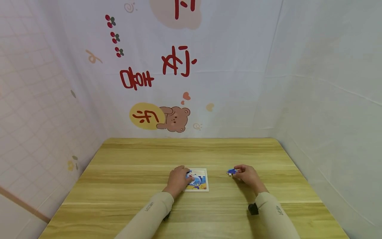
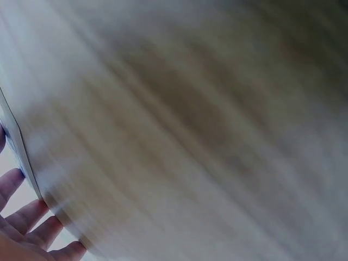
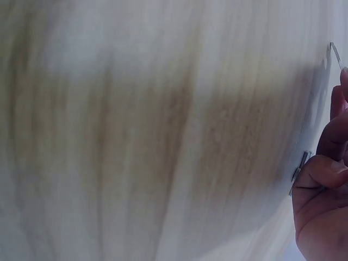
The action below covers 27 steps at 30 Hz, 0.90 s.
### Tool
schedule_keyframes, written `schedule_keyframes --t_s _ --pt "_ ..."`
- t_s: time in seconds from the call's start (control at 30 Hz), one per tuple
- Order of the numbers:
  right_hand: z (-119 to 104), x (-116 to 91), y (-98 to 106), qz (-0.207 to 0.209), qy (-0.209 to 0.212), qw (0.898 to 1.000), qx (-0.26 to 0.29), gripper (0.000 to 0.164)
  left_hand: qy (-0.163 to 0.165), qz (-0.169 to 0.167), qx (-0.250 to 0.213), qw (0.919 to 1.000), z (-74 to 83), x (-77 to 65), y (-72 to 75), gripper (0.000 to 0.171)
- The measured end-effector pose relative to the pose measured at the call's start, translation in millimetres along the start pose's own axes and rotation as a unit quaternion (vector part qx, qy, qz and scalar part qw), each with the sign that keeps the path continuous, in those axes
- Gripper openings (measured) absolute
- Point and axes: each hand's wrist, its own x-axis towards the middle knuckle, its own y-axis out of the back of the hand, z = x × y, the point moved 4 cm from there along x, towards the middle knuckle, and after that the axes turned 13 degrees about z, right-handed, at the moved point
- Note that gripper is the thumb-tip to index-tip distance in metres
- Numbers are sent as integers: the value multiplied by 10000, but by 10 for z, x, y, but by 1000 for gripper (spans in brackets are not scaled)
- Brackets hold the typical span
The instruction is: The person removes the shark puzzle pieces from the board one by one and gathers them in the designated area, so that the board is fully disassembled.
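From my end, I have the left hand [image 1: 178, 181] resting on the nine o'clock side of the framed dolphin jigsaw [image 1: 201, 178], fingers spread apart; toward three o'clock, the right hand [image 1: 249, 176] pinches a blue jigsaw piece [image 1: 230, 172] near the wooden tabletop [image 1: 215, 205].

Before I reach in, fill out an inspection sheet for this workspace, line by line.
Surface: yellow-brown wood-grain table with rounded far corners.
Job's things: white-bordered, four-sided picture puzzle on the table; small blue-and-white jigsaw piece apart from it, to the right.
Clutter: nothing seen.
Hands: left hand rests on the puzzle's left side; right hand pinches the jigsaw piece.
Cables: nothing seen.
Surroundings: white fabric curtain behind the table, printed with red characters and a brown cartoon bear.
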Motion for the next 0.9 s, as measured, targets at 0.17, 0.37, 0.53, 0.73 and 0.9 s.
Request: schedule_keyframes --t_s 0.17,0.37,0.53,0.73,0.9 --pt "37 1 21 4 -21 9998 -183 35 -30 19 18 10000 5 -12 6 43" --pt "56 3 40 -31 4 9995 -303 36 7 -67 -69 10000 12 -29 30 43" --pt "82 3 48 2 -13 9979 -649 38 -5 -92 -39 9999 16 -40 44 43" --pt "89 -2 51 35 11 9956 -937 39 -22 -118 -64 9999 22 -50 56 44" --pt "87 -8 51 96 106 9954 -948 42 -77 -77 -81 9999 11 -46 52 44"
